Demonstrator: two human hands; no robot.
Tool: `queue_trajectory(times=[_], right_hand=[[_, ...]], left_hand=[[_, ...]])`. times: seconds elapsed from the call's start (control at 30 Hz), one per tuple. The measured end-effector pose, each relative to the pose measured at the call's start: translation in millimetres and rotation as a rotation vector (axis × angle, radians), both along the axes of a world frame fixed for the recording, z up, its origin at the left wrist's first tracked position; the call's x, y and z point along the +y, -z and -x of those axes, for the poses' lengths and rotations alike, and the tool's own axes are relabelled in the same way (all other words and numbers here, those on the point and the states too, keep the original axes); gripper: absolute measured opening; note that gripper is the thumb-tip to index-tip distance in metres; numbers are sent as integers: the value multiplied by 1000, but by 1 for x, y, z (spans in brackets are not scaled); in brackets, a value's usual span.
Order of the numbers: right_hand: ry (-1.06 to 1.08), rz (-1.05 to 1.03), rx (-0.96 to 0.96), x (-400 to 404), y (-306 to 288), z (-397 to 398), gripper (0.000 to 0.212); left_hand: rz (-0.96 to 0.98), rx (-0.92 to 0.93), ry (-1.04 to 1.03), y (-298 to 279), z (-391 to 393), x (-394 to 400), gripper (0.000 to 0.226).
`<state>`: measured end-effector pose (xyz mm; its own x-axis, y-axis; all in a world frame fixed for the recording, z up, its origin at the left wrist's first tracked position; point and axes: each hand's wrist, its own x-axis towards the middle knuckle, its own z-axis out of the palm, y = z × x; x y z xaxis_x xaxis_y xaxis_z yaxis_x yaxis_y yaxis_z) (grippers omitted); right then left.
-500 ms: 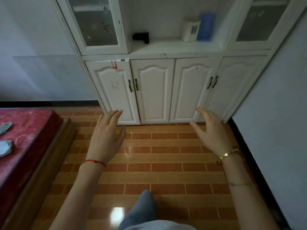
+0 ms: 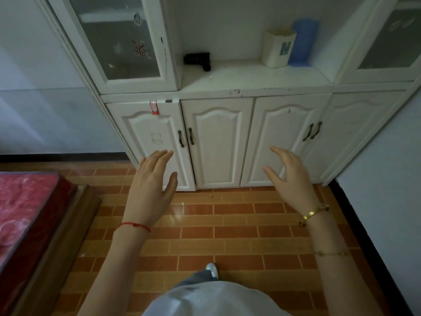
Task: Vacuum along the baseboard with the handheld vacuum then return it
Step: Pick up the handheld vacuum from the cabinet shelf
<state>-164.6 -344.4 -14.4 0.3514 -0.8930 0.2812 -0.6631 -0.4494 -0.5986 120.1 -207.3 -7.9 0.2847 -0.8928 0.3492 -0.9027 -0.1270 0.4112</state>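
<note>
On cabinet shelf (image 2: 250,76), far left: handheld vacuum (image 2: 197,60), untouched. Left hand (image 2: 150,190) and right hand (image 2: 290,176) below shelf, apart, fingers spread, holding nothing. Judged status: pickup pending; baseboard (image 2: 369,242) pass and return outstanding.

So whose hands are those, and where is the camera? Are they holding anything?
The camera sits on a person's head and looks forward and down, so you see that person's own two hands. The left hand wears a red string on its wrist; the right hand wears a gold bracelet. Both are open and hold nothing. In front stands a white cabinet on a brick-patterned floor. On its open shelf lies a small black thing, probably the handheld vacuum, and further right a cream container and a blue one. A red bed is at the left.
</note>
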Motion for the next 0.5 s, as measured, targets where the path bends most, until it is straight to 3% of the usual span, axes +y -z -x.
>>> queue_trajectory(times=[0.5], right_hand=[[40,-64,-31,-177,19,-84,54]], left_hand=[[-38,73,35,11,-85,-189,50]])
